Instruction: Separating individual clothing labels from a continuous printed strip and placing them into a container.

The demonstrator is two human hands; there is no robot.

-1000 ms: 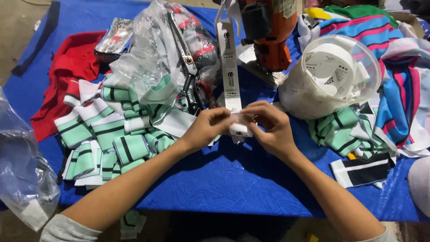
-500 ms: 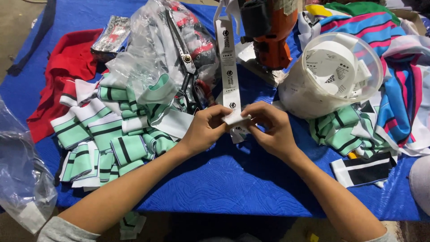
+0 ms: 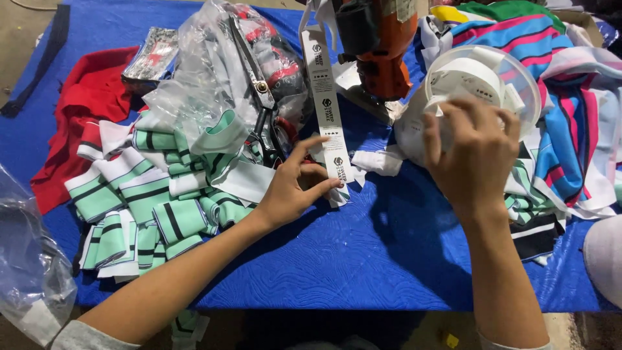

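left hand: my left hand (image 3: 291,191) rests on the blue surface (image 3: 363,259), fingers (image 3: 324,188) and thumb pinched on the lower end of the white label strip (image 3: 327,110).
label strip: long, white, with dark printed marks; it hangs down from near the orange machine (image 3: 379,48) to my left hand.
cut piece: a small folded white piece (image 3: 379,162) lies on the surface just beside the strip's end, between my two hands.
right hand: my right hand (image 3: 473,155) is raised above the surface, fingers (image 3: 453,120) spread and loose, gripping nothing, in front of the clear plastic tub (image 3: 479,81).
tub: tipped on its side, with a roll of white tape inside.
left of me: a heap of mint-green, white and black striped fabric pieces (image 3: 152,194), with clear plastic bags (image 3: 207,84) on top and scissors (image 3: 262,116) lying among them.
far left: red cloth (image 3: 84,104).
right of me: striped cloth in blue, pink and green (image 3: 557,84).
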